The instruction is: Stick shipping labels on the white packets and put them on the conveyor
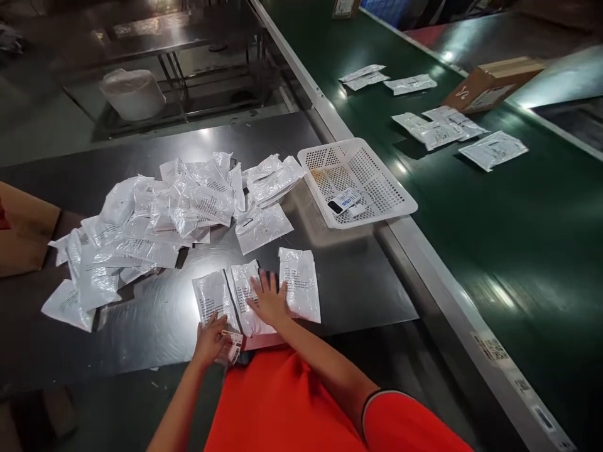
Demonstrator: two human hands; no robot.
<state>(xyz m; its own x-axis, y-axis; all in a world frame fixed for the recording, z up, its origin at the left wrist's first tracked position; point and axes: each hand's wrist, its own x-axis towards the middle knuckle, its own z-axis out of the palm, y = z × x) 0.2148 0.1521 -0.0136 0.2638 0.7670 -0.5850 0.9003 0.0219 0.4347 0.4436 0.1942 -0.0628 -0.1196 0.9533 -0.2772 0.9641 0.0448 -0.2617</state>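
Three white plastic pouches lie side by side near the front edge of the dark steel table (pixel 367 289). My right hand (pixel 269 298) rests flat, fingers spread, on the middle pouch (pixel 245 290), with the right pouch (pixel 300 290) just beside it. My left hand (pixel 211 338) sits at the lower end of the left pouch (pixel 211 299) and pinches a small strip of printed labels (pixel 234 344). A big loose heap of the same pouches (pixel 160 220) lies farther back on the left.
A white perforated basket (pixel 357 182) at the table's right edge holds a small handheld device. Beyond it runs a green conveyor belt (pixel 494 238) carrying several pouches and a cardboard box (pixel 492 81). A roll of plastic film (pixel 133 93) stands behind; another box sits far left.
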